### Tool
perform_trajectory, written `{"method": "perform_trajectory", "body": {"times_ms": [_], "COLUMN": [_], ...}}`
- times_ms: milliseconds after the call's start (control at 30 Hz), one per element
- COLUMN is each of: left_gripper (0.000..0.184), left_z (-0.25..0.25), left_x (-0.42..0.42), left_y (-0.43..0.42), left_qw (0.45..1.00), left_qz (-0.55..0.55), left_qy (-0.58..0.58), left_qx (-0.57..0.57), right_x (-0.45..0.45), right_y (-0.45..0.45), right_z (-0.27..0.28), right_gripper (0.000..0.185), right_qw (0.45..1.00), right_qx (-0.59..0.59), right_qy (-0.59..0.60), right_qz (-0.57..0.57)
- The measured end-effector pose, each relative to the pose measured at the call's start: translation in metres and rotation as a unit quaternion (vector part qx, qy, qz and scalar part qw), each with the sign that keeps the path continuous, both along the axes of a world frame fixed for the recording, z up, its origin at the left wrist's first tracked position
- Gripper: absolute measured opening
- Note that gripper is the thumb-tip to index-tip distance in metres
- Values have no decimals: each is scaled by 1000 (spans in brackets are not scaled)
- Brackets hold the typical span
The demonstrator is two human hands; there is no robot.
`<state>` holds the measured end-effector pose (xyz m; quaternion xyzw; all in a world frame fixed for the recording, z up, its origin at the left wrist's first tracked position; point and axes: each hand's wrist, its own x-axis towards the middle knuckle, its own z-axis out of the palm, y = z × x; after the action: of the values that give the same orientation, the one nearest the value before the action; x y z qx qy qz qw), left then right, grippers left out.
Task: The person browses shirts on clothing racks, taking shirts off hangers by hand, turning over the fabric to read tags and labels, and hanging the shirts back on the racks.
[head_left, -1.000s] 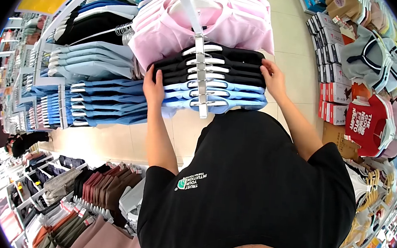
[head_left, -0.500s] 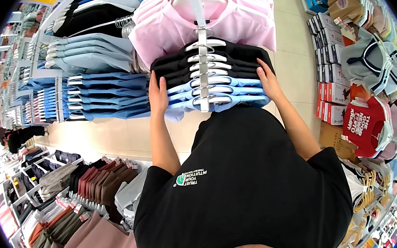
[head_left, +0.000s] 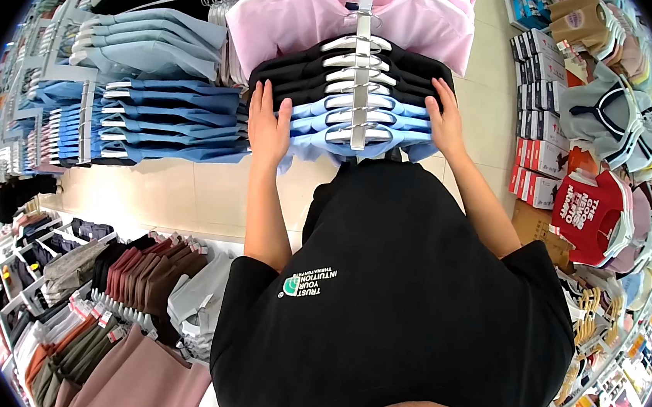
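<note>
Black shirts [head_left: 291, 67] and light blue shirts [head_left: 414, 126] hang in a row on white hangers [head_left: 362, 76], under a silver rail arm [head_left: 359, 129] pointing toward me. My left hand [head_left: 269, 130] lies flat against the left shoulder ends of these shirts, its fingers stretched out and thumb apart. On the opposite side, my right hand [head_left: 446, 122] rests along the right shoulder ends, fingers extended upward. Neither hand is wrapped round anything. Just behind the black shirts hang pink shirts [head_left: 304, 12] on the same arm.
Folded-looking rows of blue garments [head_left: 174, 120] and pale blue-grey garments [head_left: 150, 45] hang at left. Stacked shoe boxes [head_left: 541, 90] and a red shirt [head_left: 585, 214] stand at right. Brown and maroon trousers [head_left: 157, 274] hang lower left. Tiled floor [head_left: 489, 70] runs between racks.
The view has shifted slightly, so the rail and shirts sit further right and a little higher. My right hand's fingers point more upward; both hands remain at the shirt ends.
</note>
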<state>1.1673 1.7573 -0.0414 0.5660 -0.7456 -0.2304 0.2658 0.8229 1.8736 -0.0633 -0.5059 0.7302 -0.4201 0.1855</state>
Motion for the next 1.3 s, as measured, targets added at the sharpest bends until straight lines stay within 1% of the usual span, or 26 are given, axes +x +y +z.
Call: {"method": "perform_trajectory", "body": {"times_ms": [67, 100, 133, 200, 233, 267, 333, 367, 400, 433, 467, 533, 567, 600, 667, 700, 800, 833, 1000, 1100, 1133, 1167, 1200, 1233, 1267, 1300], "left_gripper": [63, 63, 63, 60, 54, 54, 47, 43, 43, 44, 44, 44, 45, 46, 46, 45, 44, 43, 41, 41, 41, 41, 42, 42, 42, 42], "left_z": [-1, -1, -1, 1, 3, 8, 14, 14, 13, 12, 14, 16, 15, 15, 21, 27, 34, 35, 24, 24, 24, 25, 25, 25, 25, 26], "left_x": [2, 4, 5, 7, 8, 7, 8, 7, 6, 4, 1, -5, -8, -8, -6, -5, -1, -1, -2, -3, -2, -2, -1, 0, 1, 3], "left_y": [1, 0, 0, 8, 14, 19, 31, 35, 41, 47, 52, 60, 64, 70, 76, 80, 96, 104, 153, 189, 200, 209, 217, 225, 229, 235], "left_qw": [1000, 1000, 1000, 999, 995, 996, 990, 986, 986, 988, 989, 989, 989, 988, 987, 987, 982, 981, 977, 984, 984, 984, 984, 984, 984, 985], "left_qz": [1, 1, -2, 13, 19, 15, 23, 6, 7, -23, -54, -69, -72, -76, -79, -76, -70, -65, -45, -56, -61, -83, -104, -118, -119, -126], "left_qy": [2, 6, 5, 26, 38, 39, 83, 93, 95, 92, 88, 81, 73, 65, 73, 72, 85, 102, 148, 169, 165, 155, 145, 133, 128, 113], "left_qx": [1, -1, -2, -44, -85, -83, -112, -136, -137, -121, -106, -99, -109, -116, -116, -122, -154, -148, -144, -31, -33, -3, 26, 21, 21, 18], "right_x": [1, 6, 9, 23, 30, 37, 51, 58, 66, 73, 79, 91, 97, 103, 113, 117, 118, 119, 125, 129, 129, 130, 130, 133, 136, 139], "right_y": [1, 3, 8, 23, 30, 42, 63, 67, 68, 65, 61, 55, 49, 44, 32, 28, 16, 14, 33, 49, 56, 61, 64, 67, 70, 72], "right_z": [1, 5, 9, 31, 38, 42, 51, 54, 58, 60, 57, 42, 35, 34, 37, 33, 19, 12, 17, 27, 30, 34, 37, 39, 38, 37], "right_gripper": [50, 43, 43, 33, 19, 19, 13, 13, 12, 12, 12, 12, 19, 19, 28, 30, 26, 21, 18, 16, 15, 15, 12, 10, 10, 10], "right_qw": [1000, 998, 998, 992, 986, 986, 995, 995, 993, 988, 987, 985, 986, 986, 977, 979, 972, 973, 976, 984, 988, 989, 988, 986, 986, 984], "right_qx": [-15, -48, -48, -123, -166, -164, -73, -73, -47, -22, -25, 25, -2, -1, 133, 113, 75, 68, 39, 10, 7, 4, -41, -84, -85, -143], "right_qy": [20, 24, 23, 11, 28, 30, -35, -34, -42, -49, -48, -50, -11, -12, 89, 116, 171, 176, 164, 133, 113, 110, 110, 109, 104, 74], "right_qz": [-18, -38, -42, -22, -17, -21, 56, 56, 101, 147, 149, 161, 166, 164, 142, 121, 140, 135, 139, 120, 107, 102, 99, 97, 96, 70]}}
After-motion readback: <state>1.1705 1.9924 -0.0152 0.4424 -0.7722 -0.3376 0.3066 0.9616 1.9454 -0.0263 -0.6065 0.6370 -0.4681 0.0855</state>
